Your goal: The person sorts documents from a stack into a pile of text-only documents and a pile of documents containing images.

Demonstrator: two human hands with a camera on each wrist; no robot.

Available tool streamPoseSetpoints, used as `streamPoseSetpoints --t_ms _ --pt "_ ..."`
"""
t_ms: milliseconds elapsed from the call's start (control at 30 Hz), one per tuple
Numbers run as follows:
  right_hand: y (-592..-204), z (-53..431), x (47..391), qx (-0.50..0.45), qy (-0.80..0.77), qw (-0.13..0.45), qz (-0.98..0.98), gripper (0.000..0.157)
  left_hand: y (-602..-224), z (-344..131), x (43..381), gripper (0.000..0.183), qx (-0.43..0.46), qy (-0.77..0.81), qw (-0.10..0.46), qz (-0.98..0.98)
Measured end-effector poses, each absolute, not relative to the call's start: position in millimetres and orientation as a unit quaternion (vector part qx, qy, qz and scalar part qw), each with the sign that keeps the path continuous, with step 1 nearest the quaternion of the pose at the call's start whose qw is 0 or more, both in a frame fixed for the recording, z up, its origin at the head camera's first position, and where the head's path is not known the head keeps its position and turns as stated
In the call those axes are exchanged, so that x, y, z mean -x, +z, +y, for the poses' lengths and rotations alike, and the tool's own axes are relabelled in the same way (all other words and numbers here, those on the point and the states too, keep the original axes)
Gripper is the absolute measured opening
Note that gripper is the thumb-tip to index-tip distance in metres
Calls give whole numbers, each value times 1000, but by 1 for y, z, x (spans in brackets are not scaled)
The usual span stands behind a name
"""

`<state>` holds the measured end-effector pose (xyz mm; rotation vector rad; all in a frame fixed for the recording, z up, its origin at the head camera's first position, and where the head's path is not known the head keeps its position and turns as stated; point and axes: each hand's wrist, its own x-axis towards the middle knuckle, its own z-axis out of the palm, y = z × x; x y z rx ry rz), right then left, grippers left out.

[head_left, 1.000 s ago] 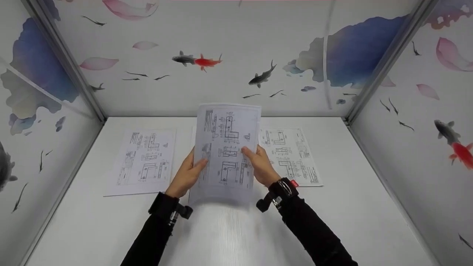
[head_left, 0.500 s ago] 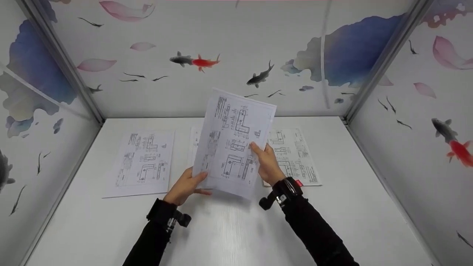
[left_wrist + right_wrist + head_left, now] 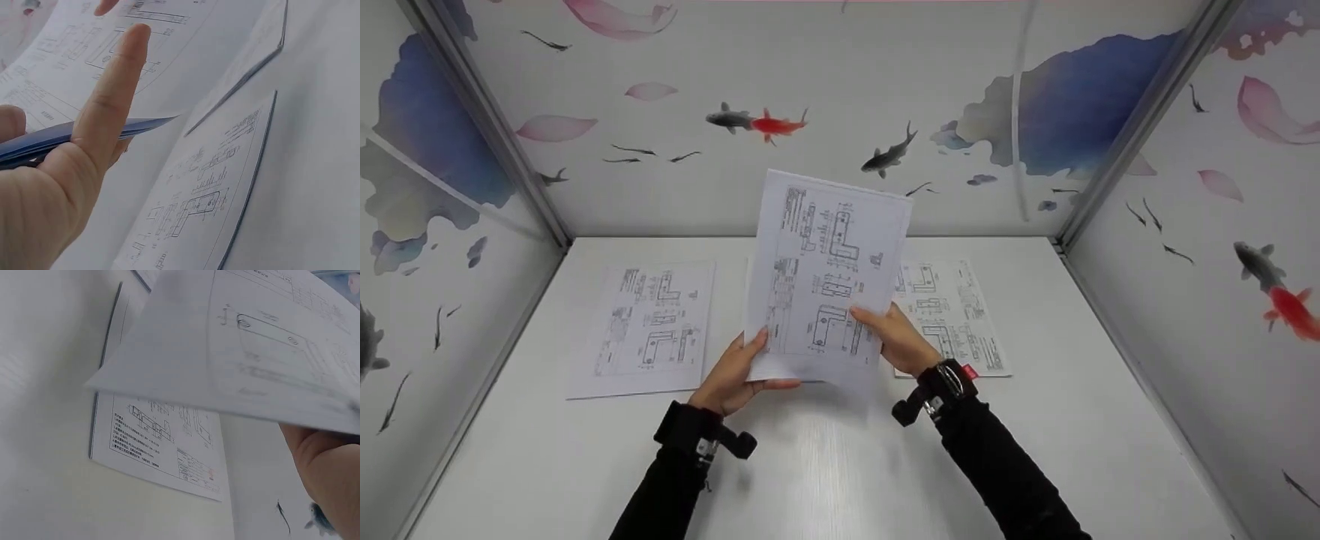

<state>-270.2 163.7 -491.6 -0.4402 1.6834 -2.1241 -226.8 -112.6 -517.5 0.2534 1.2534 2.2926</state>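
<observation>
In the head view, a few sheets of paper [image 3: 829, 274] printed with technical drawings are held up, tilted, above the middle of the table. My left hand [image 3: 735, 379] grips their lower left edge, thumb on the printed face. One finger sticks out below the edge; the left wrist view shows this finger [image 3: 109, 93] straight, beside several layered sheet edges [image 3: 149, 124]. At the lower right edge my right hand [image 3: 904, 341] pinches the sheets, thumb on top and the other fingers hidden behind. The right wrist view shows the sheets' free corner [image 3: 152, 377] hanging over the table.
A stack of printed drawings [image 3: 656, 330] lies on the left of the white table [image 3: 825, 480]. Another stack [image 3: 967, 322] lies on the right, partly covered by the held sheets. A third stack [image 3: 247, 62] shows between them. Painted panels [image 3: 825, 195] enclose the back and sides.
The held sheets first rose and tilted clockwise, then shifted a little left. My left hand slid down toward their lower corner and one finger came out from beneath.
</observation>
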Motion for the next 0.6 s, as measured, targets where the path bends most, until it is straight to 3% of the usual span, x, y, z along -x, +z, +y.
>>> streamPoseSetpoints --t_ms 400,600 --pt "-502 170 261 113 -718 204 655 42 -514 -97 229 41 -33 870 204 448" --pt "-509 176 261 76 -699 167 691 39 -515 -84 229 41 -44 820 174 543"
